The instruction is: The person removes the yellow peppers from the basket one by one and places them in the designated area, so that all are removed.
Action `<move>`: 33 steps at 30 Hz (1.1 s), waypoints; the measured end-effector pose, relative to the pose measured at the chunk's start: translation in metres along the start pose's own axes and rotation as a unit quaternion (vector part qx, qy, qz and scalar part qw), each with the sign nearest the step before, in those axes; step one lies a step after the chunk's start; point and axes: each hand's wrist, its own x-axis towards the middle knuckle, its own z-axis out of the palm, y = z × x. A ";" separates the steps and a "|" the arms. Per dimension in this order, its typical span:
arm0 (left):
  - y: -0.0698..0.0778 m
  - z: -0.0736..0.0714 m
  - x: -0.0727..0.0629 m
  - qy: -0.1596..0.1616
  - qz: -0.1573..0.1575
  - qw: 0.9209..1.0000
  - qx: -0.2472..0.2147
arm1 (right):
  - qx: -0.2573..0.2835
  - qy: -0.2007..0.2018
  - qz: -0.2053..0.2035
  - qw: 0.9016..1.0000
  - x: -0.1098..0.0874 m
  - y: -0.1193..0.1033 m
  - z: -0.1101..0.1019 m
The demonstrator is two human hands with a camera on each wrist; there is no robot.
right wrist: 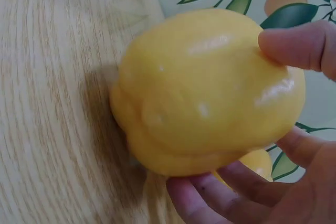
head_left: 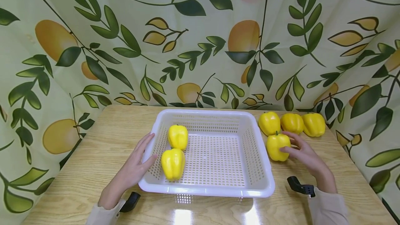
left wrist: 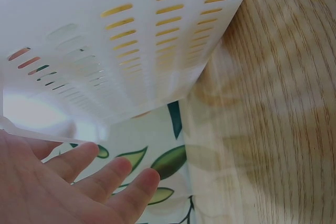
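Observation:
My right hand (head_left: 301, 150) grips a yellow bell pepper (head_left: 277, 147) just right of the basket, thumb on one side and fingers on the other. The right wrist view shows that bell pepper (right wrist: 210, 98) large, close over the wood. At the left rim of the white plastic basket (head_left: 206, 192), my left hand (head_left: 135, 166) rests with fingers extended and thumb over the edge. In the left wrist view its fingers (left wrist: 113, 174) lie straight beside the slotted basket wall (left wrist: 147, 40). Two yellow bell peppers, one behind (head_left: 178, 137) and one in front (head_left: 173, 164), sit inside the basket's left part.
Three more yellow bell peppers (head_left: 292, 123) line up at the table's back right. The wooden table (head_left: 90, 148) ends at a leaf-and-fruit patterned curtain (head_left: 206, 61) behind and at both sides. Black straps (head_left: 300, 185) circle both wrists.

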 end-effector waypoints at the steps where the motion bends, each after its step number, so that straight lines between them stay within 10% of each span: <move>1: 0.000 0.000 0.000 0.000 -0.001 1.000 0.000 | -0.001 -0.003 0.001 1.000 0.000 0.000 0.000; 33: 0.000 0.000 0.000 0.001 0.005 1.000 0.010 | -0.007 -0.023 0.040 0.999 0.008 0.013 0.001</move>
